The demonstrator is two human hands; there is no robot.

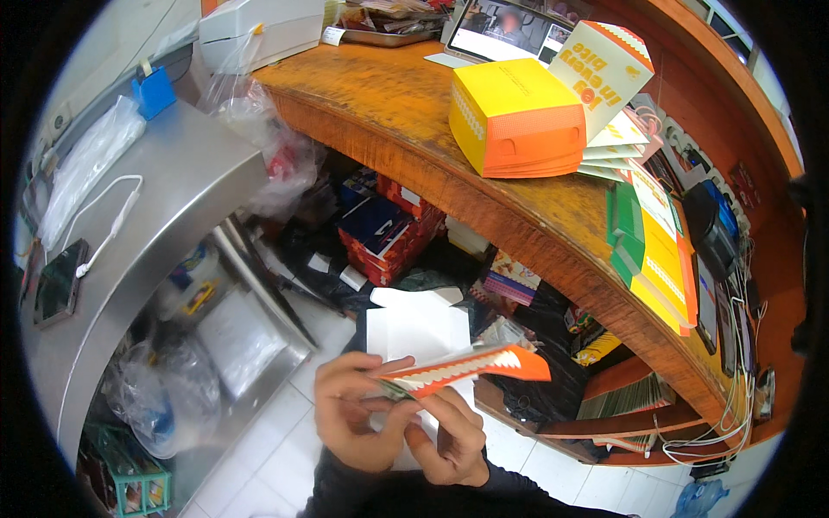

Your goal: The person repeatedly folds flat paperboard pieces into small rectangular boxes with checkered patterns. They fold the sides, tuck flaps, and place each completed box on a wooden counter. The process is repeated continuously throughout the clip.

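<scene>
Low in front of me I hold a partly folded cardboard food box, its plain white inside turned up. An orange flap with a white zigzag band sticks out to the right. My left hand is closed on the flap's left end, thumb and fingertips pinching the card. Beside it my right hand is closed too, its fingers bent against the flap's lower edge. The box's near part is hidden behind my hands. On the wooden counter stands a stack of yellow and orange folded boxes.
Green, yellow and orange cartons lie along the counter's right side, near a card terminal and loose cables. A tablet stands at the back. At left, a steel table carries a phone. Packed goods fill the space below.
</scene>
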